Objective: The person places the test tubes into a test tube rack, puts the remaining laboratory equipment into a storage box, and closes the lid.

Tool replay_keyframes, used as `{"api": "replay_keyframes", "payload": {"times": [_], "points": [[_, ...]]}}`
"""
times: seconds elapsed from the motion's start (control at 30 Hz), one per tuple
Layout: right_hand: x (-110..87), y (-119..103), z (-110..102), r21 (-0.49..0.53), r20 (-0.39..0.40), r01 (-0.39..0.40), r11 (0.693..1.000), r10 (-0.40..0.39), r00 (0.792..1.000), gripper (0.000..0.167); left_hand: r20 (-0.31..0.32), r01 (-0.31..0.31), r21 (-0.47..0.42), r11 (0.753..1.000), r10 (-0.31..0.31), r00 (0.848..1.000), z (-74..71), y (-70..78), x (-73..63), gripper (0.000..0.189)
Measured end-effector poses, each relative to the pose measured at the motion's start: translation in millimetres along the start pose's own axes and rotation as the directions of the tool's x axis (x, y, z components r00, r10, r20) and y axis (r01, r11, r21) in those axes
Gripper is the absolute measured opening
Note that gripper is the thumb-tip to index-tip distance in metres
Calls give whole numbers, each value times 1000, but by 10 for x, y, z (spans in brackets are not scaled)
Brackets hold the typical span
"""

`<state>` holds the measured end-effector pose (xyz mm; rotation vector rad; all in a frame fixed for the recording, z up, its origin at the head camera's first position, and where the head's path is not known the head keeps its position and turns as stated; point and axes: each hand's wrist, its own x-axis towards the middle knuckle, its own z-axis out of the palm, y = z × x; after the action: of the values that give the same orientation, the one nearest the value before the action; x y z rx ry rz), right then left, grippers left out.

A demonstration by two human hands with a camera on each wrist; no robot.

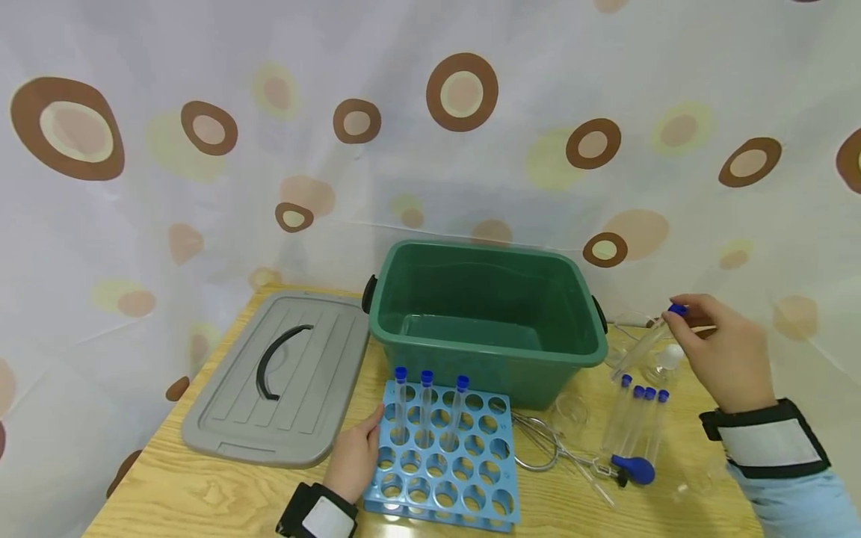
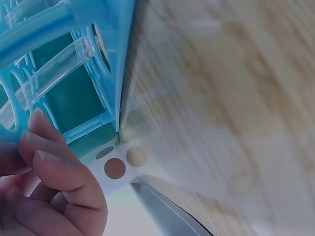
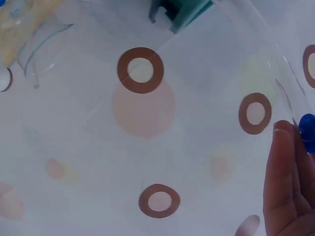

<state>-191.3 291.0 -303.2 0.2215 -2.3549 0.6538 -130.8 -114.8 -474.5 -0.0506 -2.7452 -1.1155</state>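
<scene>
My left hand (image 1: 355,457) grips the left edge of a light blue test tube rack (image 1: 455,480), its fingertips at the plastic in the left wrist view. Three clear test tubes (image 1: 426,411) with blue caps stand in the rack's far part. Over the table's right side, my right hand (image 1: 732,359) pinches another test tube (image 1: 639,353) near its blue cap, the tube tilted with its lower end to the left. In the right wrist view the cap (image 3: 307,132) shows beside the fingers. Below it lie several more capped test tubes (image 1: 634,422).
A green bin (image 1: 484,351) stands behind the rack. Its grey lid (image 1: 296,422) with a black handle lies at left. Right of the rack are metal tools (image 1: 546,457), a blue rubber bulb (image 1: 635,469), a small glass vessel (image 1: 570,409) and a white-topped glass item (image 1: 667,357).
</scene>
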Motion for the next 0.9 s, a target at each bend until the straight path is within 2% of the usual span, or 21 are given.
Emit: {"api": "replay_keyframes", "payload": {"times": [0.17, 0.27, 0.43, 0.57, 0.9], "points": [[19, -205, -76, 34, -48, 54, 998, -52, 998, 22, 12, 30, 8, 1000, -30, 999, -14, 3, 9, 36], [15, -343, -109, 51, -70, 95, 994, -91, 993, 23, 9, 27, 26, 999, -27, 1000, -22, 6, 10, 35], [-5, -594, -136, 102, -112, 199, 975, -188, 976, 26, 23, 39, 6, 999, -39, 999, -13, -2, 14, 36], [-36, -773, -109, 146, -83, 248, 958, -238, 968, 27, 37, 45, -9, 999, -45, 998, -8, -5, 26, 36], [-136, -1052, 87, 246, 23, 266, 932, -280, 960, 31, 45, 36, -10, 999, -35, 998, -42, 29, 15, 36]]}}
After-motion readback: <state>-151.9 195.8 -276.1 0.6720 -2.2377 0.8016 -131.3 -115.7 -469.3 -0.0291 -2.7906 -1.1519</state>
